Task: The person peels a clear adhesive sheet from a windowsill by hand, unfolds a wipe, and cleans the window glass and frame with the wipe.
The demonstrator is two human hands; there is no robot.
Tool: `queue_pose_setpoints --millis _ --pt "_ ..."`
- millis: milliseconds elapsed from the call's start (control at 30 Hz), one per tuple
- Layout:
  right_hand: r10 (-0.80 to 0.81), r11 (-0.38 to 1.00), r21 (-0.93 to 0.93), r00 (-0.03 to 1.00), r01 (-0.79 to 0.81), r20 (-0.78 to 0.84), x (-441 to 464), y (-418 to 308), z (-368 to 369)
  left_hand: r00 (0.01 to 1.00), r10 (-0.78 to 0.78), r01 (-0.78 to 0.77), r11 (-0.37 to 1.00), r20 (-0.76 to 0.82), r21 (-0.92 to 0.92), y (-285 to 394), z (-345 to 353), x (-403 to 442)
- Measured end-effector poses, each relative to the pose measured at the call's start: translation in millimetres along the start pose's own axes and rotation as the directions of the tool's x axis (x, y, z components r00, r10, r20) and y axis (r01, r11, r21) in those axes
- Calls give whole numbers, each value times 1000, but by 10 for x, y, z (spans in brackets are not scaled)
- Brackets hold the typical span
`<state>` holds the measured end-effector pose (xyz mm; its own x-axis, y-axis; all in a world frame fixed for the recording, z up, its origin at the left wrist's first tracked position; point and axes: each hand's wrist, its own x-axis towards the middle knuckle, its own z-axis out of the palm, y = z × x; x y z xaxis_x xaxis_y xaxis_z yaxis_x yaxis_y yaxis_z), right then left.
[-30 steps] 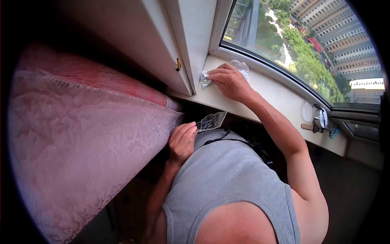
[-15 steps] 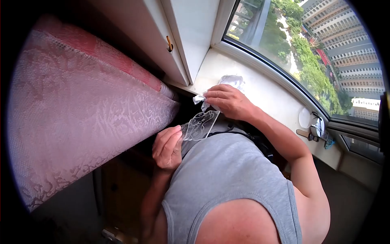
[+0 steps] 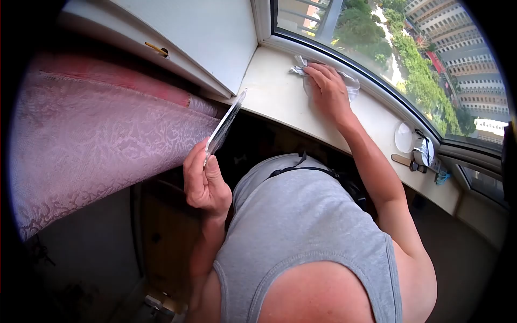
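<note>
My left hand point(image 3: 205, 185) pinches the lower end of a clear panel point(image 3: 226, 126) between thumb and fingers. Seen nearly edge-on, the panel tilts up in front of the pink patterned fabric. On the white windowsill, my right hand point(image 3: 329, 91) lies palm down, its fingers bent over a crumpled white tissue point(image 3: 298, 67) that pokes out at the fingertips. A clear, crinkled plastic-looking piece point(image 3: 353, 86) shows beside and under that hand; its exact kind is hard to make out.
Pink fabric point(image 3: 118, 129) bulks at the left, beside a white cabinet panel point(image 3: 199, 32). The window point(image 3: 366, 43) runs behind the windowsill point(image 3: 269, 81). Further right on the sill are a clear oval piece point(image 3: 403, 137), a brown strip point(image 3: 400, 160) and a white object with black cord point(image 3: 424, 148).
My right hand has moved from near the panel up onto the windowsill with the tissue. The left hand has raised the panel and turned it from face-on to edge-on.
</note>
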<state>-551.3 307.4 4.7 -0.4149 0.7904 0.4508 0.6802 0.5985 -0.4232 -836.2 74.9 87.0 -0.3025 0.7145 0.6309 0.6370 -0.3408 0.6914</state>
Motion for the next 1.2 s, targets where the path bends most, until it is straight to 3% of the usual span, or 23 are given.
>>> queue_pose_setpoints --millis 33,100,233,300,400,467,567,633,767,833,933,967,1033,1100,1167,1200 --pt "60 997 42 998 -59 -10 -56 72 -10 1000 3 -3 1000 9 -3 -3 17 0" --pt "22 998 -63 995 -29 -100 -49 -356 123 999 33 -33 998 2 46 -25 66 7" --pt "-276 945 202 958 256 74 -168 -1001 253 995 80 -80 997 56 4 79 239 190" --pt "-329 924 252 935 289 134 -364 -971 103 995 95 -94 995 14 -31 171 366 298" --pt "-275 953 194 935 234 225 -770 -660 -371 974 212 -215 976 81 35 292 370 447" --pt "-165 978 161 969 136 185 -1020 -392 -681 951 280 -292 953 132 83 300 300 448" --pt "107 989 -97 993 -111 -44 -1088 -48 -760 960 248 -261 960 128 99 219 264 353" --pt "179 959 -199 974 -204 -138 -841 -127 -568 966 233 -246 961 112 124 189 286 326" --pt "-63 998 -32 998 63 5 -552 -646 -194 923 318 -351 926 215 137 273 441 418" --pt "-168 984 87 972 155 166 -647 -757 -259 868 412 -453 886 276 100 331 540 527" --pt "-172 984 85 949 155 264 -1011 -499 -605 868 414 -448 891 275 72 300 597 531" --pt "-51 996 78 972 33 229 -1125 -392 -761 872 408 -440 896 272 67 281 614 522" --pt "139 977 -176 986 -122 88 -1257 -88 -952 876 387 -424 903 286 76 235 647 475" --pt "278 918 -273 958 -287 -73 -1201 155 -933 876 363 -410 907 319 93 206 664 416" --pt "303 904 -283 947 -322 -110 -1009 73 -769 868 359 -405 911 343 72 159 737 352" --pt "252 936 -237 966 -260 -64 -923 -37 -671 860 369 -413 909 353 58 169 786 347"
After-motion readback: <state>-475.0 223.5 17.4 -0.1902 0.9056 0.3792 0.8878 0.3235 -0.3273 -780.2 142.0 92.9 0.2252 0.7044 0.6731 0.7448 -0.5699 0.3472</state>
